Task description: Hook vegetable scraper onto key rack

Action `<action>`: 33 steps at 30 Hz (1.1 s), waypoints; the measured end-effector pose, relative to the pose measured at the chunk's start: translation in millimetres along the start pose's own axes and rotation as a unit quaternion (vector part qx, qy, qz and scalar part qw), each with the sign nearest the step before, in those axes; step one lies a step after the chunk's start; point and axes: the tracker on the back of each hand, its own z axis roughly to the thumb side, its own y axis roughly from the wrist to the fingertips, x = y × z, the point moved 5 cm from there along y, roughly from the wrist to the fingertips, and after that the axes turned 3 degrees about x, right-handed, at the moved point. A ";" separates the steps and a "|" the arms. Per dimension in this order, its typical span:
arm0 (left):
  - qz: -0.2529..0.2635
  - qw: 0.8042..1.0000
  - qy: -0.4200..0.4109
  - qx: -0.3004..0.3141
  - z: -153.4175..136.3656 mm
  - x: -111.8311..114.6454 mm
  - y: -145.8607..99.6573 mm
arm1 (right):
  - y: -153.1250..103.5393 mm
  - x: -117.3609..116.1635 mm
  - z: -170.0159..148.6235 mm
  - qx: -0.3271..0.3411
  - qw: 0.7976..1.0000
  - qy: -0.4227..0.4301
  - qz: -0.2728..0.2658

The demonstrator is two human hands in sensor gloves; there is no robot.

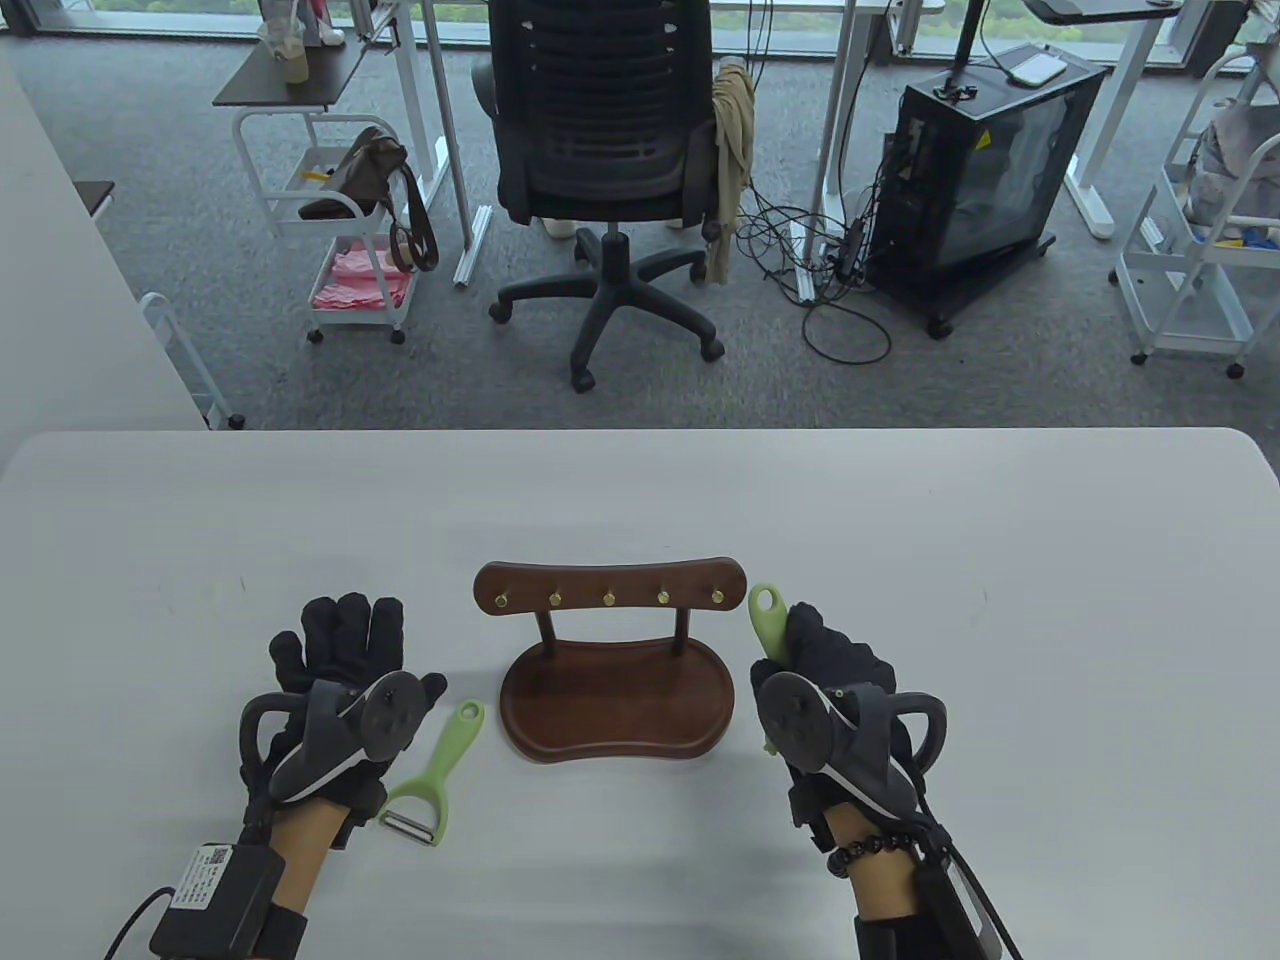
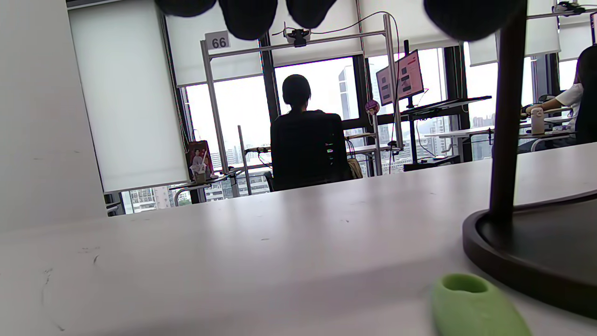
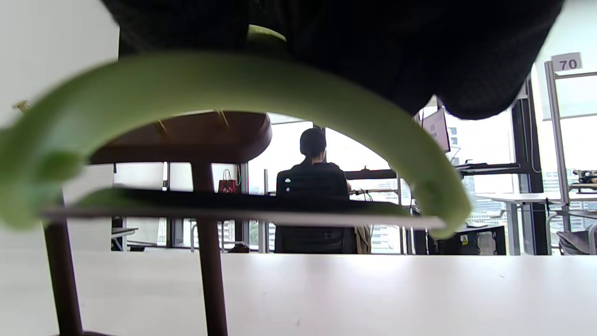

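A green vegetable scraper (image 1: 769, 622) is gripped in the right hand (image 1: 830, 680), its hanging hole raised just beside the right end of the wooden key rack (image 1: 610, 660), level with the brass hooks (image 1: 717, 597). A second green scraper (image 1: 432, 775) lies on the white table (image 1: 1000, 600) left of the rack's base. Beside it the left hand (image 1: 335, 690) rests flat, fingers spread, holding nothing.

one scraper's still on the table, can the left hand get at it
Probably yes: the left hand lies flat and free, and the scraper sits right beside it, left of the rack, with nothing between.
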 end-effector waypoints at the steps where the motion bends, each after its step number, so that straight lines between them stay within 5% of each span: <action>1: 0.000 1.000 0.000 0.000 0.1 0.0 0.1 | 0.4 2.3 3.0 0.003 1.000 0.002 -0.005; 11: 0.003 1.000 -0.004 -0.001 -0.3 -1.2 0.8 | 9.9 0.3 32.4 0.029 0.999 -0.029 0.001; 33: 0.003 1.000 -0.004 -0.001 -0.3 -1.9 1.4 | 20.8 -41.1 30.2 0.017 0.996 -0.078 0.040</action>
